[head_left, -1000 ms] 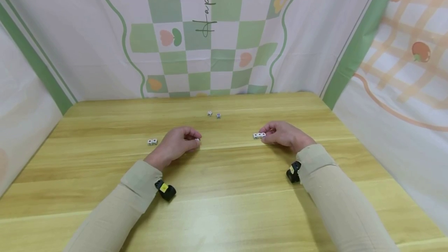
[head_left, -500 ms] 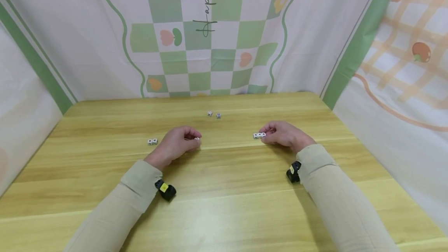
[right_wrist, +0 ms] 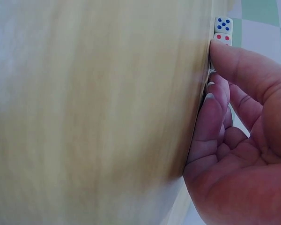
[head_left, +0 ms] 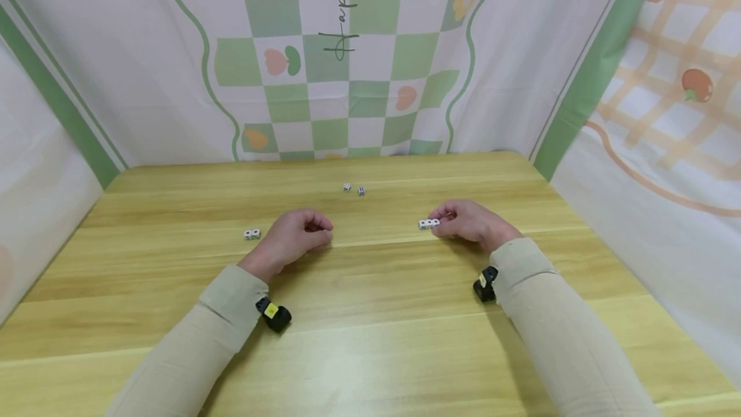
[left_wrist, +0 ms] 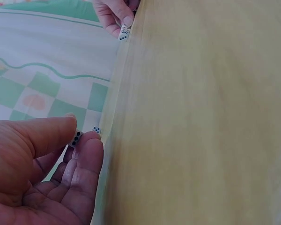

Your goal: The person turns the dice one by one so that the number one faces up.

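My left hand point(head_left: 289, 238) pinches a white die point(left_wrist: 75, 139) between thumb and fingertips, close over the table. In the head view its fingertips hide most of that die. To the right, a row of three white dice point(head_left: 428, 224) sits on the table, and my right hand point(head_left: 470, 222) grips its right end with thumb and fingers. The right wrist view shows a blue-dotted die point(right_wrist: 223, 24) at the row's far end, beside a red-dotted die point(right_wrist: 220, 37) partly behind the thumb. Left of my left hand lies a pair of dice point(head_left: 252, 235), side by side.
Two more dice, one point(head_left: 347, 187) slightly left of the other point(head_left: 361, 191), lie apart near the back of the wooden table point(head_left: 370, 314). A patterned cloth point(head_left: 324, 101) hangs behind the table's back edge, with more cloth along both sides.
The die in my left hand shows less between the fingertips in the head view than half a second ago. My right hand and the other dice stay in place.
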Action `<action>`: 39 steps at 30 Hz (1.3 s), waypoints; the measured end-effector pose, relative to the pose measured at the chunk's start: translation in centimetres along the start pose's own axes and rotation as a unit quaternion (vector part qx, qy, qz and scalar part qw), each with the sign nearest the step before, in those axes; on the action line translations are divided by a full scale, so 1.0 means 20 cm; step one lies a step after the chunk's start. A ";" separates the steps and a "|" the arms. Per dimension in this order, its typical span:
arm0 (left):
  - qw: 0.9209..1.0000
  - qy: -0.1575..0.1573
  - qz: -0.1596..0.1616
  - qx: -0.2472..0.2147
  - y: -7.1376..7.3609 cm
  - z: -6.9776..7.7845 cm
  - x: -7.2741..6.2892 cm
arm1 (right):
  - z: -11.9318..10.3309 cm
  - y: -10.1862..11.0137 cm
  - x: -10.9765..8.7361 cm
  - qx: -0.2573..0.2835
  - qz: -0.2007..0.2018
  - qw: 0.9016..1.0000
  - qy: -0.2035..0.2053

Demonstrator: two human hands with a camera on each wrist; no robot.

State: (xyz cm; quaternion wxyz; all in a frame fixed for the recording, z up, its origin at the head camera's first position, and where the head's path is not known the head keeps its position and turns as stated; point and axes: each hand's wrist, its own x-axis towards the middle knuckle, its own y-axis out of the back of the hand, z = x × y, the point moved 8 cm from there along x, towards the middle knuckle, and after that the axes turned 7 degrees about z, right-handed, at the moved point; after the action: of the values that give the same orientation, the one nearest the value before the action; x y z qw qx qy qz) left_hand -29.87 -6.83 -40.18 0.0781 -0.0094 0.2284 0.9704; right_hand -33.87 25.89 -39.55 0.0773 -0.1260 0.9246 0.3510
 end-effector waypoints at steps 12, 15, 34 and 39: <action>1.000 -0.005 0.009 0.011 0.00 0.00 0.00 | -0.01 0.00 0.00 0.003 -0.001 1.000 -0.002; 1.000 -0.006 0.012 0.016 0.01 0.00 0.00 | -0.01 0.00 -0.01 0.005 -0.002 1.000 0.002; 1.000 0.004 0.003 0.000 0.00 -0.02 0.00 | -0.02 0.00 0.00 -0.001 -0.002 1.000 0.011; 1.000 0.006 0.006 0.007 0.00 -0.01 0.00 | -0.01 0.00 0.00 -0.003 0.001 1.000 0.011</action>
State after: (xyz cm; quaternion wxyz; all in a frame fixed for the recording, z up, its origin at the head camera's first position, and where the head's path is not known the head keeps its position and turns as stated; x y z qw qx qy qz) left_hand -29.91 -6.97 -40.35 0.0712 -0.0131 0.2356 0.9691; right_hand -33.82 25.75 -39.33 0.0664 -0.1296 0.9245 0.3523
